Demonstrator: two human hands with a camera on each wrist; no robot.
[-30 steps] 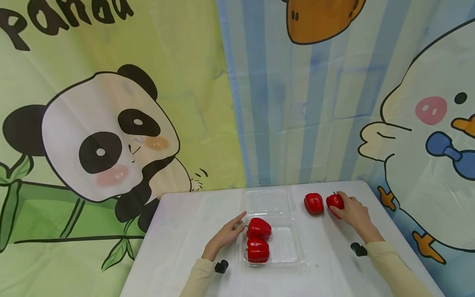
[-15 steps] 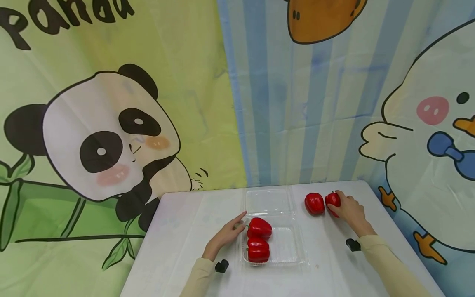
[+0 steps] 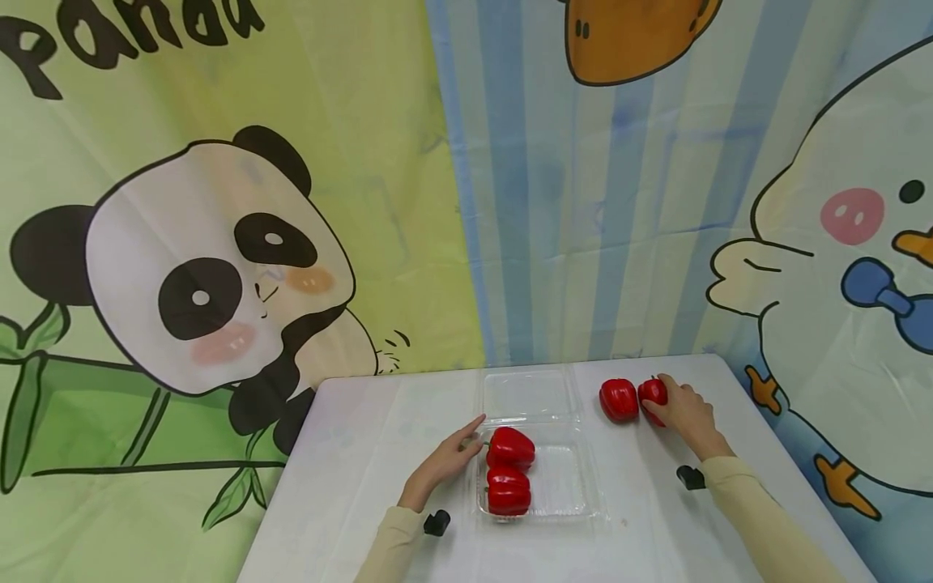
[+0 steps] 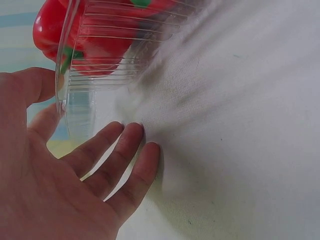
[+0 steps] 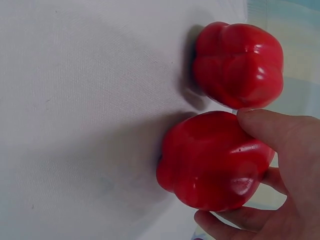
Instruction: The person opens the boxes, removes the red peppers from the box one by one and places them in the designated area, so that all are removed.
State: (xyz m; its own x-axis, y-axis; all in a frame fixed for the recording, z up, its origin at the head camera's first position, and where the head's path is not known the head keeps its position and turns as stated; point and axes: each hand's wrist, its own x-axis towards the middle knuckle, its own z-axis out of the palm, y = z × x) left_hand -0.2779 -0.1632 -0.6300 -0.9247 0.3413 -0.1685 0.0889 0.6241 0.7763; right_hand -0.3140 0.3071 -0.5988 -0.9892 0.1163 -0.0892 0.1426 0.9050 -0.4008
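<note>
My right hand (image 3: pixel 687 411) grips a red bell pepper (image 5: pixel 215 162), with the thumb on one side and the fingers curled round the other. A second red bell pepper (image 5: pixel 240 65) lies on the table close beside it. My left hand (image 3: pixel 446 461) is at the left edge of a clear plastic clamshell box (image 3: pixel 564 478); in the left wrist view its thumb and index finger touch the rim, while the other fingers spread loosely near the table. Inside the box's left half, two more red peppers, a rear one (image 3: pixel 512 448) and a front one (image 3: pixel 508 491), lie one behind the other.
The box's lid (image 3: pixel 528 395) lies folded back behind it on the white table (image 3: pixel 364 453). A printed cloth backdrop (image 3: pixel 394 202) with cartoon animals hangs at the table's back edge. A small black device (image 3: pixel 437 523) sits at the left wrist, another (image 3: pixel 691 478) at the right.
My right hand has shifted slightly left with its pepper, closer to the pepper beside it. The left hand and the box hold their places.
</note>
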